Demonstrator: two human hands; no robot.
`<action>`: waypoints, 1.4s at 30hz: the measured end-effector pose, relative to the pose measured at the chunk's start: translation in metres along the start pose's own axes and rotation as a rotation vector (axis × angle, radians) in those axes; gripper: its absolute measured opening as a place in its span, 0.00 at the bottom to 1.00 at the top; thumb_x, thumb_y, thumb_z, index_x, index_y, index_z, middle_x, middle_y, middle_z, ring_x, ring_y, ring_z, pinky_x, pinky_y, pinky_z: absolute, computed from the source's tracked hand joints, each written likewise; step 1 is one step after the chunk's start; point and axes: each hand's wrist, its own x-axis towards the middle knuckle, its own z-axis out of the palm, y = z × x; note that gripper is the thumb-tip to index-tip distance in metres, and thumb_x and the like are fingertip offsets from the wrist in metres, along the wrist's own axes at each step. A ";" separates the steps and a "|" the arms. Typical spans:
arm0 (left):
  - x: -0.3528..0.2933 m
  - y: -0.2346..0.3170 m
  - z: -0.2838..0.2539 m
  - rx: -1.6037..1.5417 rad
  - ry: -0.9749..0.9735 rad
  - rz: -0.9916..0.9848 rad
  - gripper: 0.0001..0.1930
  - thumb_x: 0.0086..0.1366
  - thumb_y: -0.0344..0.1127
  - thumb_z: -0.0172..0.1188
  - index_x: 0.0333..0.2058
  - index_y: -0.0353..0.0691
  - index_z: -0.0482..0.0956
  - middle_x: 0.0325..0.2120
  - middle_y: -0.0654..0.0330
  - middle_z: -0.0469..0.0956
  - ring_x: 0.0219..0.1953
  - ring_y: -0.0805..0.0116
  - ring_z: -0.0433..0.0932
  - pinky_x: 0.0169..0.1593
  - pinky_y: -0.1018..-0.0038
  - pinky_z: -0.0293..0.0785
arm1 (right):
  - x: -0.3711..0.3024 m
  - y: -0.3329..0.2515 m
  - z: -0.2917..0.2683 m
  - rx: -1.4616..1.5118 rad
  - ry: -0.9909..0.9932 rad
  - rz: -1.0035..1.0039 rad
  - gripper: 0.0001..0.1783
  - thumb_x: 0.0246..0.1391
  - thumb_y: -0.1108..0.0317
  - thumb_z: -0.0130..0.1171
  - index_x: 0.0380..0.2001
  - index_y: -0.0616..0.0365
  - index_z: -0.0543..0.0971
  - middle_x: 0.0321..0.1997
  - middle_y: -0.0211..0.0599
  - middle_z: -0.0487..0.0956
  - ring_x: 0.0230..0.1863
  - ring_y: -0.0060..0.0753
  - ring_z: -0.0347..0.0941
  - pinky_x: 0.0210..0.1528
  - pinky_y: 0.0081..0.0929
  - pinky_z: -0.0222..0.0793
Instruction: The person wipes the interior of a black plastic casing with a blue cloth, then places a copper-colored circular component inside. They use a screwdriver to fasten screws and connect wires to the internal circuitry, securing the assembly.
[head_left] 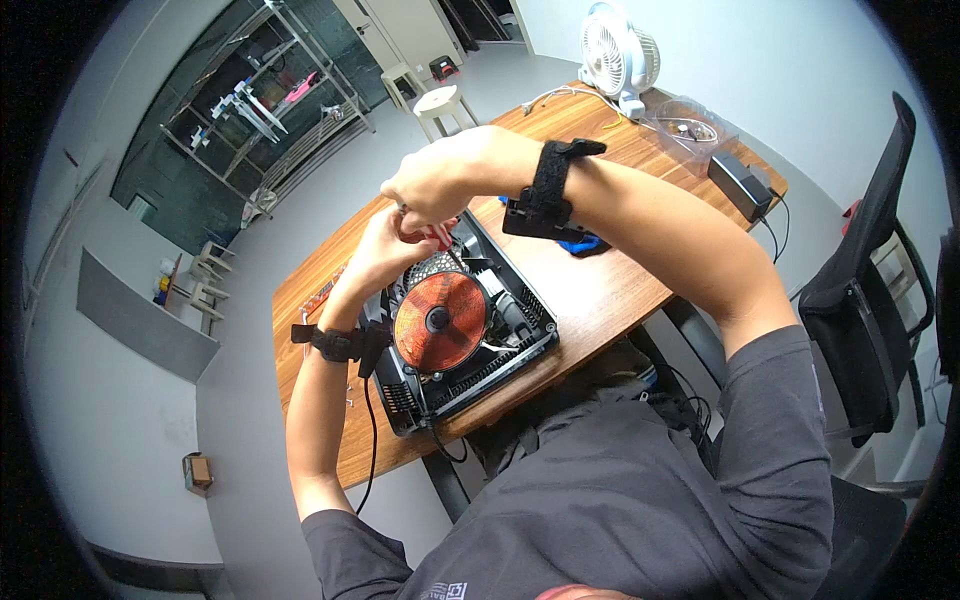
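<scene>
On the table in front of me lies an opened induction cooker, its black lower housing (546, 340) holding a round copper coil (420, 335) with a dark centre. Above the far part of the housing, my left hand (385, 248) and my right hand (445, 180) meet, fingers closed around a screwdriver with a red handle (440, 238). Its thin shaft points down into the housing beyond the coil. My right hand is over the handle's upper end, and my left fingers pinch lower on it. The tip's exact spot is hard to make out. Black straps sit on both wrists.
A white fan (612, 60), a clear plastic box (690, 130) and a black power adapter (740, 185) stand toward the table's far right. A blue object (582, 246) lies beneath my right forearm. A black office chair (860, 310) is at the right.
</scene>
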 end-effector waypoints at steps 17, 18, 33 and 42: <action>0.000 0.008 -0.001 -0.048 -0.039 0.018 0.22 0.60 0.28 0.71 0.52 0.29 0.76 0.42 0.53 0.84 0.45 0.70 0.83 0.52 0.71 0.80 | -0.009 -0.007 -0.010 0.009 0.047 -0.026 0.20 0.57 0.55 0.59 0.45 0.57 0.84 0.44 0.49 0.85 0.48 0.48 0.83 0.49 0.42 0.78; -0.002 0.006 -0.003 -0.026 -0.023 0.010 0.23 0.60 0.28 0.71 0.52 0.29 0.75 0.42 0.53 0.84 0.46 0.69 0.83 0.52 0.71 0.80 | -0.007 -0.010 -0.007 0.003 0.060 0.003 0.20 0.57 0.54 0.59 0.43 0.58 0.85 0.42 0.49 0.86 0.46 0.48 0.83 0.47 0.42 0.78; -0.008 -0.003 -0.014 0.064 0.047 0.040 0.22 0.57 0.26 0.73 0.49 0.31 0.76 0.40 0.57 0.84 0.43 0.70 0.84 0.48 0.73 0.81 | 0.005 -0.014 -0.007 -0.052 0.046 -0.041 0.21 0.57 0.53 0.60 0.44 0.57 0.85 0.41 0.49 0.86 0.45 0.48 0.84 0.45 0.41 0.80; 0.001 0.003 0.001 -0.047 0.045 0.032 0.19 0.58 0.24 0.72 0.47 0.30 0.78 0.38 0.55 0.85 0.39 0.70 0.85 0.46 0.71 0.83 | 0.003 -0.007 0.000 -0.132 0.243 0.019 0.20 0.58 0.53 0.59 0.33 0.61 0.86 0.33 0.51 0.85 0.36 0.51 0.84 0.40 0.41 0.80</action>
